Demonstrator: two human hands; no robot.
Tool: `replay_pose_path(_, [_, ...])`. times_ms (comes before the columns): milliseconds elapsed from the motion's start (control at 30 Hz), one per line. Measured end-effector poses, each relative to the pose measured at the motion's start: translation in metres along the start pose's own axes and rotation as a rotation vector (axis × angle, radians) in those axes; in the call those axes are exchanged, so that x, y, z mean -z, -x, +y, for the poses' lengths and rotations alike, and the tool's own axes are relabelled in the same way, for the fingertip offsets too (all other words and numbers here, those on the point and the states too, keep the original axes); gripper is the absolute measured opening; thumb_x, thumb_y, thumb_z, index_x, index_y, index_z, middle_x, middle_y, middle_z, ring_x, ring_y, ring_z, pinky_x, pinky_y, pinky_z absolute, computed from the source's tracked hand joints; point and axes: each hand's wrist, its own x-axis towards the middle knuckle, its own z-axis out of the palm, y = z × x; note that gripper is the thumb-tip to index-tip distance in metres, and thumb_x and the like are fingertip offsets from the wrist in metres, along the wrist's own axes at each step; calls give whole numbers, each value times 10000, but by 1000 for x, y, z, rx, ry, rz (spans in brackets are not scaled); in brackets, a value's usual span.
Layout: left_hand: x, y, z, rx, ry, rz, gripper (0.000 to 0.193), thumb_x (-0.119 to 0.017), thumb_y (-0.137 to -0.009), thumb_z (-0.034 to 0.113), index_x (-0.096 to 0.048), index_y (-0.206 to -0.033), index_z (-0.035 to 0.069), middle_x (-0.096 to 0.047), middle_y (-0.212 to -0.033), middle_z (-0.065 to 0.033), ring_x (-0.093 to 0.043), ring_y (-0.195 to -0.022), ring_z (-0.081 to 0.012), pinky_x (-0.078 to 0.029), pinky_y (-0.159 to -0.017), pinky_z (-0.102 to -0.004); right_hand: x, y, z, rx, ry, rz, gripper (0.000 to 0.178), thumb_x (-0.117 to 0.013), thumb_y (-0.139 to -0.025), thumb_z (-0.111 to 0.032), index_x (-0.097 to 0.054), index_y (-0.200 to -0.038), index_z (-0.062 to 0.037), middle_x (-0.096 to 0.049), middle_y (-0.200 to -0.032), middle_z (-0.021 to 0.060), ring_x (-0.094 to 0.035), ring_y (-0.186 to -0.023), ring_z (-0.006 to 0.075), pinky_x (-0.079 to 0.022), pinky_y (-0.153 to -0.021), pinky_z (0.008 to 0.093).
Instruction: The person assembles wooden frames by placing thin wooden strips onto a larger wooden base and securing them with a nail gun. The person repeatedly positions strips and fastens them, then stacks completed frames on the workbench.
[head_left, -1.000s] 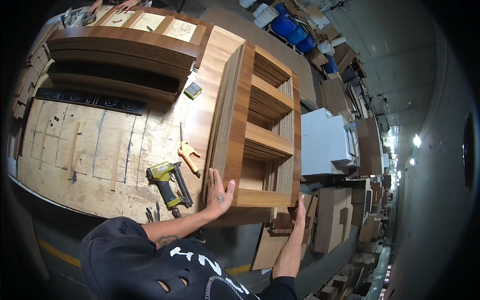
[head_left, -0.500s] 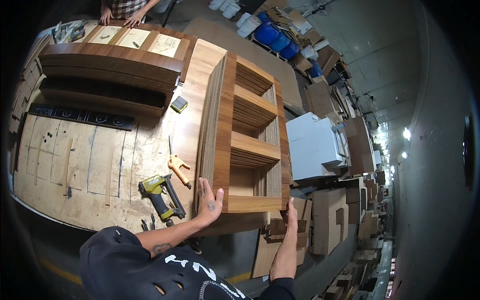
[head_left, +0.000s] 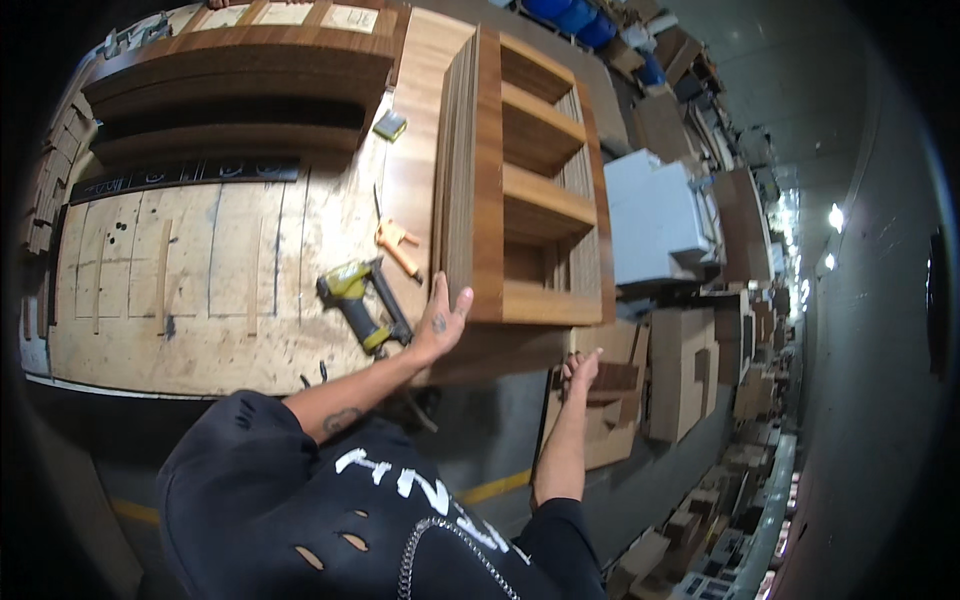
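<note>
A stack of brown wood-grain frames point(head_left: 487, 190), with several rectangular openings, stands at the right side of the workbench. My left hand point(head_left: 440, 323) lies against its near left corner, fingers stretched out and thumb apart. Below the stack's near right corner is my right hand point(head_left: 580, 372), off the wood, its fingers loosely curled and the thumb apart; I see nothing held in it. Left of the stack lie a green and black staple gun point(head_left: 362, 303) and an orange-handled glue gun-like tool point(head_left: 397, 245). A small green and grey block point(head_left: 390, 125) sits farther back.
Another stack of dark brown panels point(head_left: 235, 95) fills the bench's far left, where part of another person's hand point(head_left: 218, 3) shows. Thin wooden strips point(head_left: 163, 277) lie on the bench top point(head_left: 200, 350). Cardboard boxes point(head_left: 678, 375) and a white block-like object point(head_left: 655, 215) stand on the right.
My right hand has come away from the near right corner of the frame stack. The left hand stays at the left corner. The view has tilted, so the bench sits higher in the picture.
</note>
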Motion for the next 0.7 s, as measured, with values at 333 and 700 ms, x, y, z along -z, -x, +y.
replay_pose_path(333, [155,115,-105,-30,-414,-289,441,-544,-1008,410,-688,-1002,-7,-686,-881,-251,-687,-858,-401,-520,-771,-470,17,410,395,-588,586,-555,682,-356,-1074,-514,-671,-778,12,-657,-637,120,-598,-493,209,-487,-488,346])
replay_pose_path(700, [303,268,-99,-137,-885,-719,476,-577,-977,440,-659,-1154,6,-700,-1062,-257,-656,-1054,-447,-523,-914,-528,-57,606,513,-621,476,-689,492,-422,-1003,-335,-670,-774,22,-663,-631,142,-598,-477,223,-495,-474,361])
